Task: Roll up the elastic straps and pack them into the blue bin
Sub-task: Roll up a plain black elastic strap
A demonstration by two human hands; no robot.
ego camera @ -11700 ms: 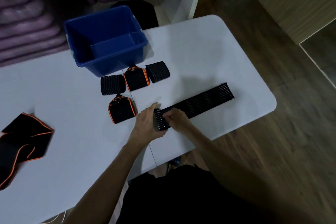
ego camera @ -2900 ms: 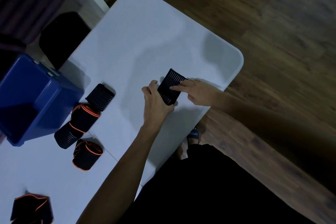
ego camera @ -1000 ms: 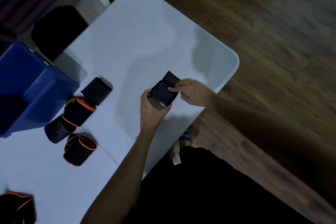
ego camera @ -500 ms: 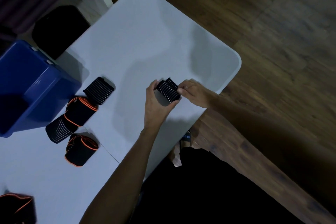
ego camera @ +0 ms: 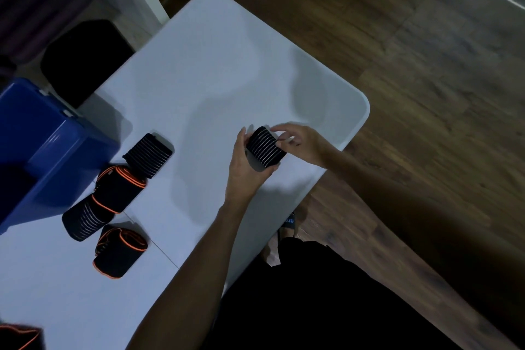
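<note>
A ribbed black elastic strap [ego camera: 265, 148], wound into a compact roll, is held just above the white table [ego camera: 199, 71] near its right-hand edge. The roll is cradled from below and behind by the left hand [ego camera: 245, 163], whose fingers are curled round its far side while the thumb is pressed in under its near end. The right hand [ego camera: 298, 140] is set against the roll's upper right edge, where the strap's loose end appears to be pinched between fingertips [ego camera: 279, 143] and thumb; the exact contact is partly hidden by the roll itself.

The step in hand is judged to be the last of the rolling: the tail of the strap is being closed down and the roll tightened. No unrolled length is seen trailing from it.

Four finished rolls are laid out well to the left, just beside the blue bin [ego camera: 37, 150]: a ribbed black roll [ego camera: 149, 155], an orange-trimmed roll [ego camera: 119, 190] touching it, a second ribbed roll [ego camera: 82, 219] and another orange-trimmed roll [ego camera: 119, 250] nearer the person. An orange-edged strap [ego camera: 20, 338] is partly visible at the lower left corner; whether it is rolled cannot be told.

For the next move, the grip must be kept firm enough that the elastic does not spring open, and the roll must be carried leftward across the table, either to the row or into the bin.
</note>
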